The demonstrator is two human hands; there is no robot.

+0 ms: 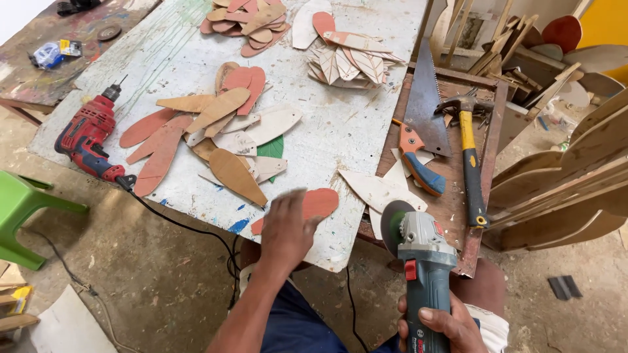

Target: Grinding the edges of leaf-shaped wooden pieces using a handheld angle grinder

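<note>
Left hand (pixel 286 230) lay flat, fingers open, on a thin, stiff, light red-brown leaf-shaped wooden cutout (pixel 313 206), best pinched by edges; right hand (pixel 439 325) gripped the heavy grey-green angle grinder (pixel 422 261).

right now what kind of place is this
Most likely a woodworking workshop: leaf-shaped wooden cutouts on a worn table, a handsaw, and an angle grinder in the right hand.

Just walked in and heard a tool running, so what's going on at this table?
A person holds an angle grinder in the right hand while the left hand rests on a reddish leaf-shaped wooden piece at the table edge. More leaf cutouts, a red drill, a handsaw and a hammer lie nearby.
</note>
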